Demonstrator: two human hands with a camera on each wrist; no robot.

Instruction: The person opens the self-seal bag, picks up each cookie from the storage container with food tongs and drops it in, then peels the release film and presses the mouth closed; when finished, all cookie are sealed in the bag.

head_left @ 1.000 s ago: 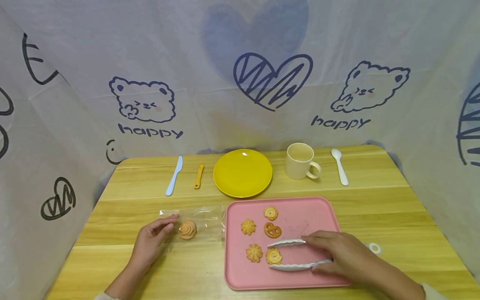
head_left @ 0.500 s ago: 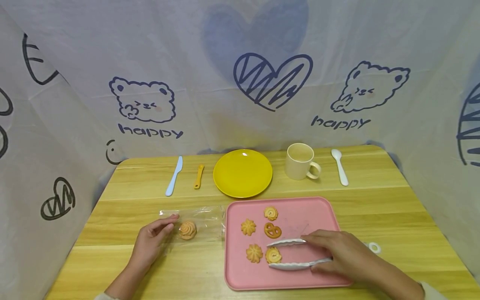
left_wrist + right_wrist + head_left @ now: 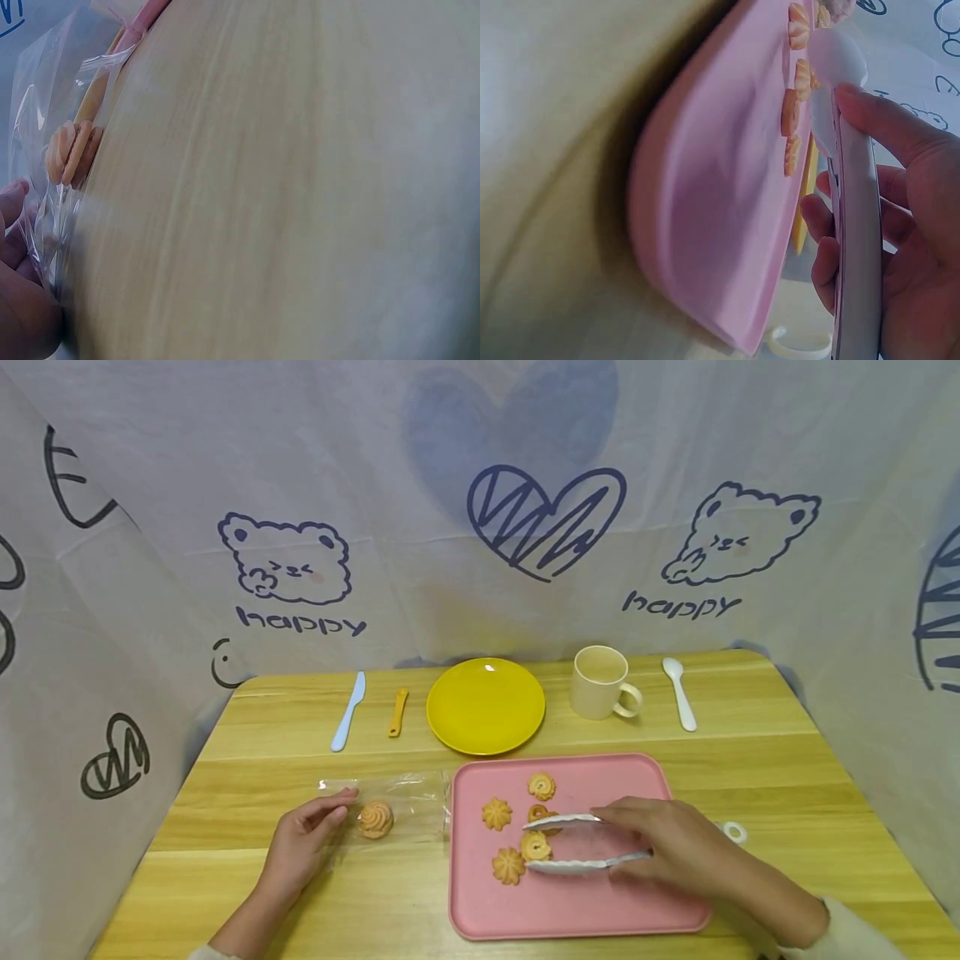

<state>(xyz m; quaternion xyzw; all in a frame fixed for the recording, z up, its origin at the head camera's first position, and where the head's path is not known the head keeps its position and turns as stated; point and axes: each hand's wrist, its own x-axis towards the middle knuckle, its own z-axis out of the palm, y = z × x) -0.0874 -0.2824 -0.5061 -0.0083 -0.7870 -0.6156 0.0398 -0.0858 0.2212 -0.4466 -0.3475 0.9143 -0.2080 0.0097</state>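
My left hand pinches the open end of a clear plastic bag, which lies on the table with one swirled cookie inside. In the left wrist view, fingers are at the bag's edge beside the cookie. White tongs are gripped in my right hand, thumb on one arm and fingers on the other. Between their spread tips sits a round ring-shaped cookie on the pink tray. The upper tong arm partly covers a pretzel.
Also on the tray are two flower-shaped cookies at left and another round cookie at the back. Behind stand a blue knife, a small orange-yellow handle, a yellow plate, a cream mug and a white spoon.
The right hand and tongs have moved away from me and slightly left, and the round cookie has shifted with them toward the pretzel. The left hand and bag stay put.
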